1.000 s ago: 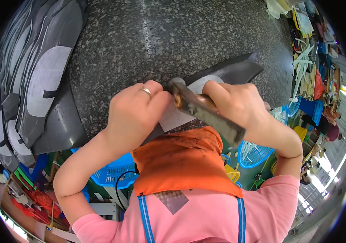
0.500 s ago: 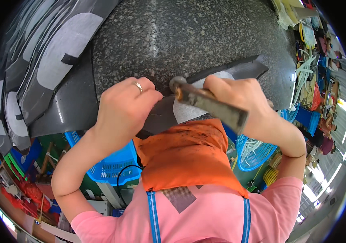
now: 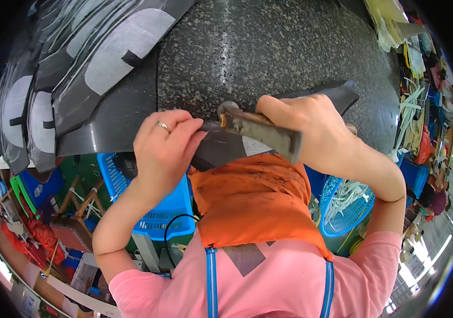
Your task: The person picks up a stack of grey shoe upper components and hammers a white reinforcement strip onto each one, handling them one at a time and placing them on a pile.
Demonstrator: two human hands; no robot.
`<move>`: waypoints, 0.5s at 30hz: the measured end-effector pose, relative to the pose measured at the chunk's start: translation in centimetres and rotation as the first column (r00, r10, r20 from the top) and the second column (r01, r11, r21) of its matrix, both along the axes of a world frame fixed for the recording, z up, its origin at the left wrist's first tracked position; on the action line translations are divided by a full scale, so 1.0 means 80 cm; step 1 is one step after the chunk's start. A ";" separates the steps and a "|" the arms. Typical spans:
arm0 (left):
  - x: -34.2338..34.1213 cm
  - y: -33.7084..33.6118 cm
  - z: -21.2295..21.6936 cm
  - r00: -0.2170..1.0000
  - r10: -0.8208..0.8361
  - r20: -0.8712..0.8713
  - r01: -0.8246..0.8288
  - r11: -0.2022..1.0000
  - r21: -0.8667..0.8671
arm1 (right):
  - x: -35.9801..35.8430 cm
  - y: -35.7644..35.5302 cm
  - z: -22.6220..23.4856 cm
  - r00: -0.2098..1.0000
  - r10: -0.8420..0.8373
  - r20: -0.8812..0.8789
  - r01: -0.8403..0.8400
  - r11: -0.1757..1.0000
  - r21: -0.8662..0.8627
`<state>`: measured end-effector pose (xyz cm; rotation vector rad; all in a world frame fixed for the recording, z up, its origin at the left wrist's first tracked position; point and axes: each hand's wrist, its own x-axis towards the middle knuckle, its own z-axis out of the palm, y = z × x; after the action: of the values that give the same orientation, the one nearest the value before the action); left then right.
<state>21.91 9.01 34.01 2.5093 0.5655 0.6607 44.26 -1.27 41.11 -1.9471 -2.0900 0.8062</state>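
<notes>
1. Two bare hands are working just above centre: the left hand [image 3: 162, 146] is resting between nine and ten o'clock, the right hand [image 3: 311, 130] near two o'clock.
2. The right hand's fingers are gripping a hammer [image 3: 269, 139], wrapping its handle so closely that the fist is hiding most of it. The long metal head is slanting from just above centre toward three o'clock, its round face pointing to twelve.
3. The left hand's fingers are curling inward, thumb and forefinger tips nearly meeting (a ring [image 3: 162, 126] is circling one finger). Whether they are pinching anything is staying unclear, as the tips are small and partly hidden.
4. One dark flat piece [image 3: 217, 152] is lying at centre, under the hammer and near the left fingertips, stretching out toward two o'clock; a pale patch [image 3: 254, 146] is showing on it.
5. Many similar dark pieces with pale patches are forming an overlapping stack [image 3: 72, 112] at ten o'clock.
6. All these pieces are lying on a speckled dark table [image 3: 290, 47], spreading toward twelve.
7. An orange apron [image 3: 253, 199] is hanging between five and six o'clock, with one blue basket [image 3: 177, 200] sitting near seven and another blue basket [image 3: 334, 229], holding pale strips [image 3: 346, 195], near four.
</notes>
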 end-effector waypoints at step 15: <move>0.037 -0.041 0.055 0.979 0.042 -0.201 -0.042 0.999 0.007 | 0.045 -0.022 -0.011 0.888 -0.274 -0.370 0.382 0.887 0.259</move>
<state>24.91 5.72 38.40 2.5896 0.6916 0.4251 47.88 -3.01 40.24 -1.7789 -1.5270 0.6100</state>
